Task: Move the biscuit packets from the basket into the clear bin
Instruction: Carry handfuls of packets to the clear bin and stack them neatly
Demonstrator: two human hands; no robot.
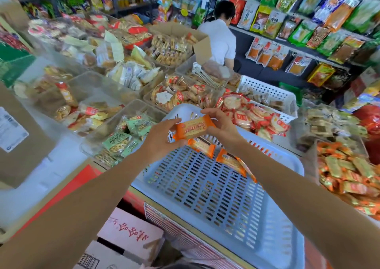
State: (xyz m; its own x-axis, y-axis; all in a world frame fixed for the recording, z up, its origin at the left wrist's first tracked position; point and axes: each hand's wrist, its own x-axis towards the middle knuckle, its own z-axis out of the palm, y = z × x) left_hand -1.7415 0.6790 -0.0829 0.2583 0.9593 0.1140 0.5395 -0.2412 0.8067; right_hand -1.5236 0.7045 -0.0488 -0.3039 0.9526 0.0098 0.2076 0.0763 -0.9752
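Note:
An orange biscuit packet (194, 129) is held above the far end of the pale blue slatted basket (207, 188). My left hand (162, 140) grips its left end and my right hand (221, 124) pinches its right end. A few more orange packets (230, 161) lie on the basket floor under my right wrist. At the right, a clear bin (312, 155) holds a heap of the same orange packets (349, 172).
Clear bins of other snacks fill the counter: green packets (125, 139), red round crackers (255, 116), a white slatted basket (269, 91). A person in a white shirt (222, 40) stands at the back by hanging snack racks. Cardboard boxes (127, 233) sit below.

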